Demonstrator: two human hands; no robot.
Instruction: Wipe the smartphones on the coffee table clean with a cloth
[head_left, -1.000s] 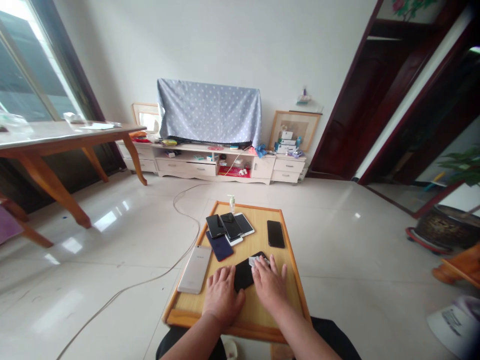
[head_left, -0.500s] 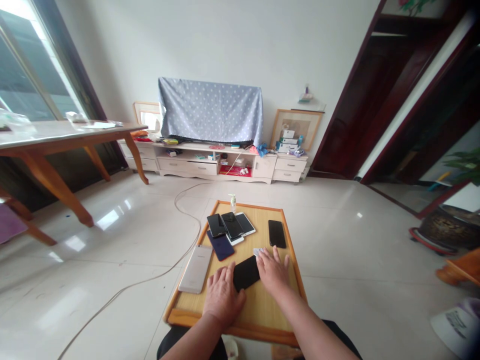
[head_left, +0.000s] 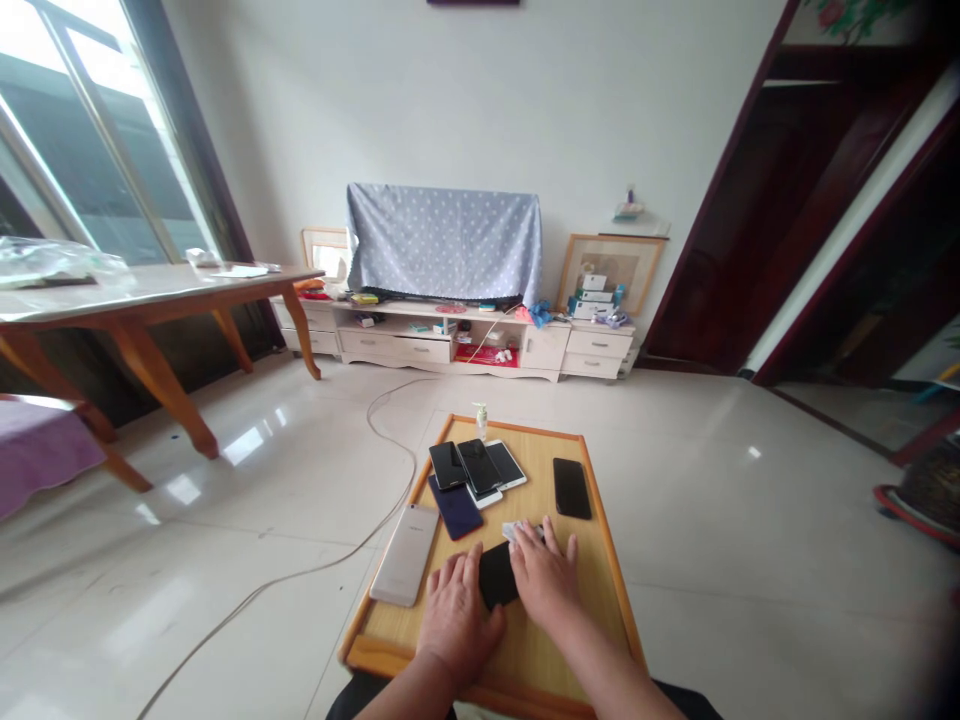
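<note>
Both your hands meet the black phone (head_left: 498,577) low on the tray (head_left: 540,640), your left (head_left: 455,610) flat at its near end, your right (head_left: 541,570) pressing a wipe (head_left: 513,530) on its far end, with the silver phone (head_left: 406,556) left, another dark phone (head_left: 572,488) right, and a phone pile (head_left: 480,468) before the bottle (head_left: 481,422).

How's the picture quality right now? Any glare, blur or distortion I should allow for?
Head view: window light glares off the floor; wide-angle stretch tilts the doorway; lower right corner smeared and dark; phone between the hands reads nearly black, little surface detail.
</note>
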